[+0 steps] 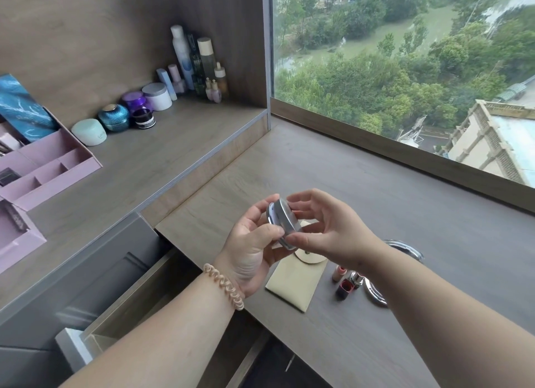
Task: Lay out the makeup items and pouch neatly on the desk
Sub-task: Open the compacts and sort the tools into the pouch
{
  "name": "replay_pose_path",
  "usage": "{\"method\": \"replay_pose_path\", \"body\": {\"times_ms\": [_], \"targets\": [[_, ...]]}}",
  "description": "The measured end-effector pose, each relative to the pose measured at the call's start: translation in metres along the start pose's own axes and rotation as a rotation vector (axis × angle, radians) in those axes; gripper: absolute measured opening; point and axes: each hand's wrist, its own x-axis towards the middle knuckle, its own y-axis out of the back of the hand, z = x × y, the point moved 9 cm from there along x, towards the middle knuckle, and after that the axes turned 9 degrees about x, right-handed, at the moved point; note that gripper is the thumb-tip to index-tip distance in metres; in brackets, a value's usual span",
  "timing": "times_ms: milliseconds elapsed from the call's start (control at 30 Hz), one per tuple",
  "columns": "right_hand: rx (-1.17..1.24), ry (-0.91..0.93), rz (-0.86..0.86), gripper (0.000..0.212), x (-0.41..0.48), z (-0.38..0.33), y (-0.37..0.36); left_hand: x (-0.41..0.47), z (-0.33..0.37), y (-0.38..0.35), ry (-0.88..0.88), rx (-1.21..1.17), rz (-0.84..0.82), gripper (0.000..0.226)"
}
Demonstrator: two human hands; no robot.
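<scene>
A round silver compact (pixel 285 221) is held on edge above the desk (pixel 405 214). My left hand (pixel 252 248) grips it from the left with thumb and fingers. My right hand (pixel 324 228) pinches its right rim. Under the hands a beige flat pouch (pixel 292 283) with a round flap lies on the desk. To its right lie a small pink lipstick (pixel 338 272) and a dark red and silver lipstick (pixel 348 286). A shiny silver round object (pixel 376 296) is partly hidden behind my right forearm.
An open drawer (pixel 139 306) juts out at the lower left below the desk edge. The raised shelf holds jars (pixel 113 118), bottles (pixel 199 63) and a pink organiser (pixel 43 167). A window runs along the desk's far side.
</scene>
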Motion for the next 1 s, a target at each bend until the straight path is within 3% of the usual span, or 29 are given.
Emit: {"method": "replay_pose_path", "body": {"times_ms": [233, 633, 900, 1000], "targets": [[-0.051, 0.012, 0.026, 0.045, -0.005, 0.002, 0.007, 0.000, -0.003, -0.004, -0.012, 0.079, 0.093, 0.056], [0.134, 0.050, 0.147, 0.027, -0.009, 0.002, 0.021, 0.001, -0.010, -0.008, 0.037, -0.014, 0.020, 0.051], [0.204, 0.035, 0.346, 0.047, -0.012, 0.011, 0.051, -0.001, -0.025, -0.019, 0.141, -0.023, -0.101, 0.061], [0.218, 0.029, 0.382, 0.044, -0.015, 0.014, 0.059, -0.001, -0.028, -0.026, 0.146, -0.035, -0.131, 0.058]]}}
